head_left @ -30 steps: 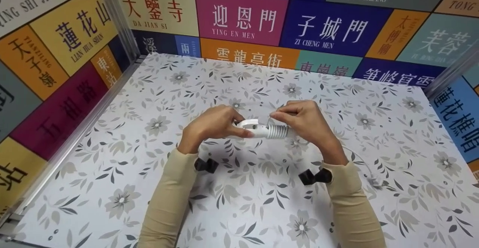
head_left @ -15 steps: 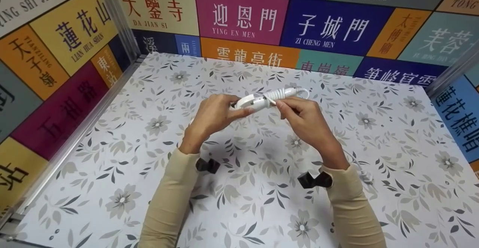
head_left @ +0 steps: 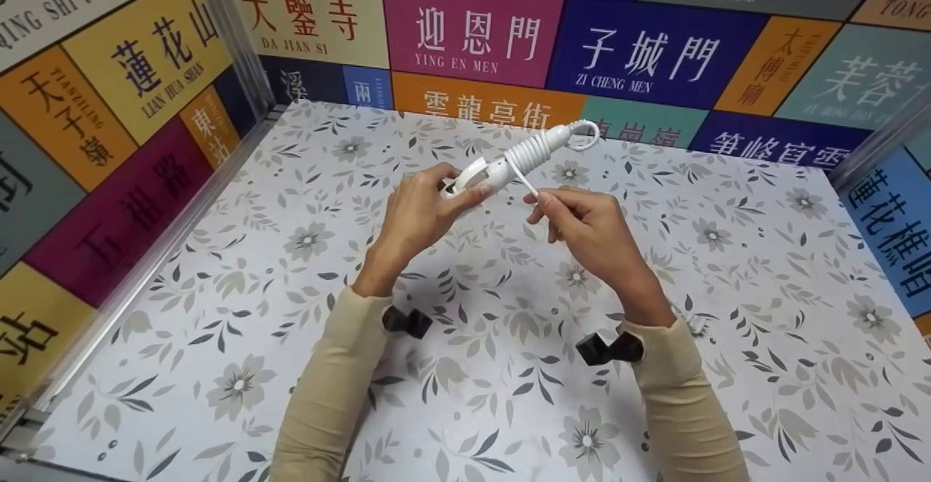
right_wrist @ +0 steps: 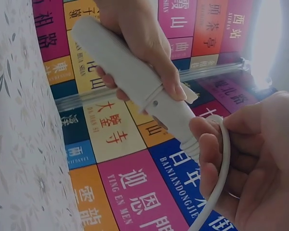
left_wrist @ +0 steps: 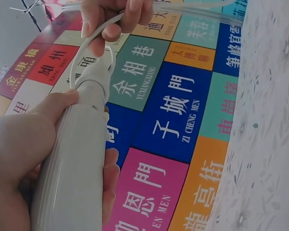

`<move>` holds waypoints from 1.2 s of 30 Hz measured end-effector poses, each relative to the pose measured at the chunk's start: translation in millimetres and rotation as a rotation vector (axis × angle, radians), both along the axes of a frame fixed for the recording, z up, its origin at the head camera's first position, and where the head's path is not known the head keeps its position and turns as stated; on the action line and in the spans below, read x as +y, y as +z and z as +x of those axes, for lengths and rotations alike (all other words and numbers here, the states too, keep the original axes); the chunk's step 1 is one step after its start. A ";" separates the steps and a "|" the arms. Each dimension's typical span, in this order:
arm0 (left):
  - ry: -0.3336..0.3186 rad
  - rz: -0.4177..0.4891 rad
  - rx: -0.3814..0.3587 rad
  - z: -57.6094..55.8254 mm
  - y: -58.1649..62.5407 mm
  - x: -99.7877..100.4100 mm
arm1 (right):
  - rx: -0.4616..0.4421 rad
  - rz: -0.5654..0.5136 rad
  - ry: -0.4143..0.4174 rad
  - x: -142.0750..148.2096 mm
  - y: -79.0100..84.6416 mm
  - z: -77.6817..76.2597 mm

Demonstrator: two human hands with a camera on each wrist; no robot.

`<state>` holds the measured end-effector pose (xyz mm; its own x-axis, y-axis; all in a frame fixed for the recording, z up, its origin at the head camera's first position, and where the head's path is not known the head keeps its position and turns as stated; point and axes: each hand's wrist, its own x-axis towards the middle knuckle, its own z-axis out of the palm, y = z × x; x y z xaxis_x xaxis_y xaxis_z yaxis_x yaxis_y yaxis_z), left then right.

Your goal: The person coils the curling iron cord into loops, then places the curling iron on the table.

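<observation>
My left hand (head_left: 422, 209) grips a white curling iron (head_left: 502, 171) by its thick section, thumb along the side. The iron tilts, its far end up and to the right. Several turns of white power cord (head_left: 529, 150) are wound round its slimmer part, and the cord makes a small loop at the far tip. My right hand (head_left: 585, 224) pinches a taut stretch of that cord just right of the coils. In the right wrist view, the cord (right_wrist: 224, 163) runs across the curled fingers. The left wrist view shows the thick smooth body (left_wrist: 74, 168) in the left palm.
The cord's plug end (head_left: 698, 324) lies on the table by the right wrist, partly hidden by the sleeve. A floral sheet (head_left: 524, 395) covers the table. Panels with coloured signs (head_left: 473, 35) stand at the back and sides.
The curling iron has swung from level to tilted upward, its wound end moving away and up. My right hand has come round to the coils' near side; the plug end has slid inward.
</observation>
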<state>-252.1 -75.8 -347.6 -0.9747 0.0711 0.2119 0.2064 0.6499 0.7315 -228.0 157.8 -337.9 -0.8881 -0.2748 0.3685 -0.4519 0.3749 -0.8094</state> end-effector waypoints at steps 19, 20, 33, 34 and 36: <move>-0.065 0.193 -0.038 1.3 1.2 -10.2 | -0.157 0.052 0.035 10.2 -13.3 -16.0; -0.085 0.209 -0.044 0.5 1.1 -10.2 | -0.153 0.047 0.035 10.8 -14.0 -17.3; -0.301 0.235 -0.105 0.9 2.5 -16.1 | -0.260 0.112 -0.108 17.4 -19.9 -29.8; -0.332 0.224 -0.107 1.7 2.9 -17.3 | -0.274 0.126 -0.122 18.2 -20.2 -29.8; -0.405 0.192 -0.113 3.1 3.1 -18.8 | -0.278 0.144 -0.123 19.3 -20.7 -29.9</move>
